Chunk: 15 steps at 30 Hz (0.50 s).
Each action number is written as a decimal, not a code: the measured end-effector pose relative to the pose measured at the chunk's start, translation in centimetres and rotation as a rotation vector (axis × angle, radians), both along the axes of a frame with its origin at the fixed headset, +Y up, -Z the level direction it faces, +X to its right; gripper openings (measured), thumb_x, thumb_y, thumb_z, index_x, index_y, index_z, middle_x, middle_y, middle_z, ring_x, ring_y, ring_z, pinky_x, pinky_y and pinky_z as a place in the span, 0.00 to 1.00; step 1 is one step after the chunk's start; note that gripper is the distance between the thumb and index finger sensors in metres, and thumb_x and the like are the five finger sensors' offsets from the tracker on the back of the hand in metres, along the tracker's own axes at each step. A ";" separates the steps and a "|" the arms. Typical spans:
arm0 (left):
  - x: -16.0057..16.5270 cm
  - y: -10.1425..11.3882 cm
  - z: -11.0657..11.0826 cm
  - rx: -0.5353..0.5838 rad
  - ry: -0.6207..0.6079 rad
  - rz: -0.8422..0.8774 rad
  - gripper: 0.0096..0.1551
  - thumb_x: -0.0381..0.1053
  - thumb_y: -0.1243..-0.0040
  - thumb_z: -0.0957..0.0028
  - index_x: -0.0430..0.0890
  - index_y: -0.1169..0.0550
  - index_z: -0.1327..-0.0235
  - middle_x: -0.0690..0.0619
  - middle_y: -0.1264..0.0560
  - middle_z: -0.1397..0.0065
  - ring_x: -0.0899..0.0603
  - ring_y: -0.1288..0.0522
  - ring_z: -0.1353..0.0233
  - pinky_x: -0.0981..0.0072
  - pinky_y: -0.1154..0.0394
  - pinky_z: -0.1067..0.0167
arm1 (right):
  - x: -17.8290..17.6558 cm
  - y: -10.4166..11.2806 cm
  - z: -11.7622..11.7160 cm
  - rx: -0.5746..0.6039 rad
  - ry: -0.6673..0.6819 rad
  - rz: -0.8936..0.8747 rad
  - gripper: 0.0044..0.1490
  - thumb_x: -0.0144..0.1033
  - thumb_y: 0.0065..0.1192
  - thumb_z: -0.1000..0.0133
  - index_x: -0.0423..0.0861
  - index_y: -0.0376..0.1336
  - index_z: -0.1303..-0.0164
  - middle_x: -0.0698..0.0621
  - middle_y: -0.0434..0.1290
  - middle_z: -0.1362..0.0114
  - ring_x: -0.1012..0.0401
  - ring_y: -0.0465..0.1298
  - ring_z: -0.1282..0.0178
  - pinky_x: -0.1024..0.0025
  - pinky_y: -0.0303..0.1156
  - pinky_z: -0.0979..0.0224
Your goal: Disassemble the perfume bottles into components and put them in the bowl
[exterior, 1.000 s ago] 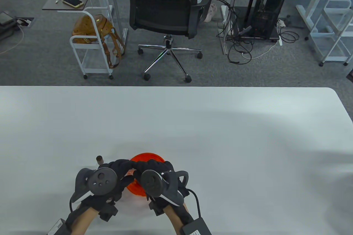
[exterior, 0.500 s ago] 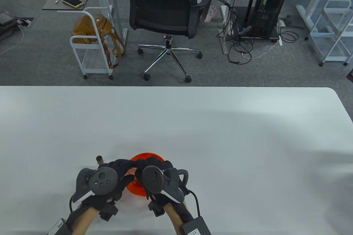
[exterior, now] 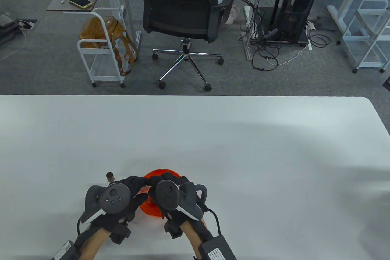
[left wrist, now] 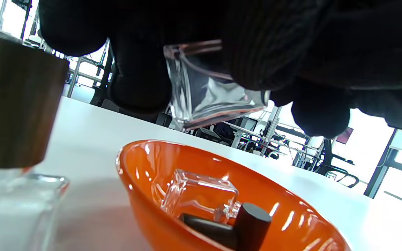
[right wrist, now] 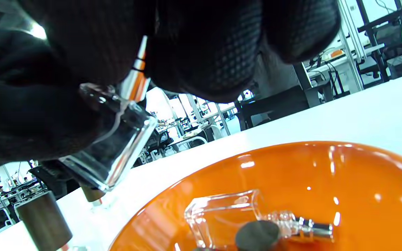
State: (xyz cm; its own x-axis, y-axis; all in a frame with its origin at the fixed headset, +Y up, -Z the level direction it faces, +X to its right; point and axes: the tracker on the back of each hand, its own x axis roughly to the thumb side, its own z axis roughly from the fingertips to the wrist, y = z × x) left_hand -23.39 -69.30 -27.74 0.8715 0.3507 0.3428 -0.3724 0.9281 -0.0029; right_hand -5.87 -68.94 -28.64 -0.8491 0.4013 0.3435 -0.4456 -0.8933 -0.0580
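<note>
Both gloved hands meet above the orange bowl point(exterior: 152, 208) near the table's front edge. My left hand point(exterior: 137, 183) grips the body of a clear glass perfume bottle point(left wrist: 208, 87), which hangs tilted over the bowl. My right hand point(exterior: 170, 180) curls round that bottle's top, where a silver collar point(right wrist: 136, 75) shows between the fingers. Inside the bowl point(left wrist: 134, 181) lie another clear glass bottle point(right wrist: 222, 212) and a dark cap point(left wrist: 253, 219). Left of the bowl stands a further bottle with a brown wooden cap point(exterior: 110, 176), also close in the left wrist view point(left wrist: 16, 101).
Two wooden-capped bottles point(right wrist: 44, 219) show at the lower left of the right wrist view. The white table point(exterior: 243, 150) stretches far and to the right. An office chair point(exterior: 182, 7) and a cart point(exterior: 100, 46) stand on the floor beyond it.
My right hand has turned a little and shifted slightly left over the bowl. The left hand has barely moved and keeps its hold on the bottle.
</note>
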 end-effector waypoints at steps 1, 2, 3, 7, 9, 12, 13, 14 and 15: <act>-0.1 0.0 0.0 -0.006 0.001 0.005 0.30 0.53 0.31 0.55 0.47 0.18 0.37 0.44 0.16 0.34 0.39 0.12 0.43 0.39 0.25 0.40 | 0.0 0.0 0.0 0.006 -0.004 0.000 0.28 0.49 0.70 0.57 0.59 0.71 0.46 0.57 0.80 0.42 0.67 0.85 0.58 0.51 0.78 0.36; -0.1 -0.1 -0.1 -0.012 -0.006 0.011 0.31 0.53 0.30 0.55 0.47 0.18 0.37 0.44 0.16 0.34 0.39 0.12 0.42 0.38 0.25 0.40 | 0.1 0.0 -0.1 0.014 -0.013 -0.005 0.28 0.55 0.65 0.58 0.60 0.72 0.48 0.58 0.83 0.47 0.67 0.86 0.60 0.52 0.79 0.37; -0.1 -0.2 0.0 -0.026 -0.008 0.008 0.30 0.53 0.30 0.55 0.48 0.18 0.37 0.44 0.16 0.34 0.39 0.12 0.42 0.39 0.25 0.39 | 0.2 0.0 -0.2 -0.003 -0.013 -0.032 0.27 0.55 0.64 0.57 0.60 0.73 0.49 0.58 0.84 0.49 0.67 0.86 0.62 0.52 0.79 0.38; 0.2 -0.2 0.1 -0.019 -0.008 -0.002 0.31 0.53 0.31 0.55 0.47 0.18 0.37 0.44 0.16 0.34 0.39 0.12 0.42 0.39 0.25 0.40 | 0.3 -0.1 -0.2 -0.005 -0.017 -0.025 0.25 0.52 0.67 0.57 0.60 0.74 0.50 0.57 0.84 0.49 0.67 0.86 0.62 0.52 0.79 0.39; 0.2 -0.2 0.0 -0.014 -0.005 0.001 0.31 0.53 0.30 0.55 0.47 0.18 0.37 0.44 0.16 0.34 0.39 0.12 0.42 0.38 0.25 0.40 | 0.3 -0.1 -0.1 0.004 -0.018 -0.017 0.25 0.51 0.67 0.56 0.60 0.73 0.49 0.57 0.83 0.48 0.67 0.86 0.61 0.52 0.79 0.38; -0.1 -0.1 0.0 -0.016 0.002 0.021 0.31 0.53 0.31 0.55 0.47 0.18 0.37 0.43 0.16 0.34 0.39 0.12 0.42 0.38 0.25 0.39 | 0.1 0.0 0.1 0.016 -0.022 -0.020 0.28 0.50 0.69 0.58 0.59 0.71 0.46 0.57 0.82 0.45 0.67 0.86 0.60 0.52 0.78 0.38; -0.2 -0.1 -0.1 -0.017 0.002 0.024 0.31 0.53 0.31 0.55 0.47 0.18 0.37 0.44 0.16 0.34 0.39 0.12 0.42 0.38 0.25 0.39 | 0.1 0.1 0.1 0.020 -0.022 -0.021 0.27 0.50 0.69 0.56 0.59 0.71 0.45 0.57 0.82 0.45 0.67 0.86 0.60 0.52 0.78 0.38; -0.3 0.0 -0.1 -0.016 0.003 0.031 0.31 0.53 0.31 0.55 0.47 0.18 0.37 0.44 0.16 0.34 0.39 0.12 0.42 0.38 0.25 0.39 | 0.0 0.1 0.1 0.025 -0.023 -0.024 0.27 0.50 0.68 0.57 0.59 0.71 0.46 0.57 0.82 0.45 0.67 0.86 0.60 0.52 0.78 0.38; -0.3 0.0 -0.1 -0.017 0.001 0.033 0.31 0.53 0.30 0.55 0.47 0.18 0.37 0.44 0.16 0.34 0.39 0.12 0.42 0.38 0.25 0.39 | 0.1 0.1 0.1 0.029 -0.024 -0.030 0.26 0.50 0.68 0.57 0.60 0.72 0.47 0.57 0.83 0.46 0.67 0.86 0.61 0.52 0.79 0.38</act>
State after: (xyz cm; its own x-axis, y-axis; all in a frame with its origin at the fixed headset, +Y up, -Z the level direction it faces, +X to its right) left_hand -23.72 -69.29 -27.83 0.8598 0.3848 0.3356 -0.4026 0.9152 -0.0179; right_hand -5.82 -68.81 -28.49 -0.8451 0.4168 0.3348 -0.4702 -0.8775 -0.0944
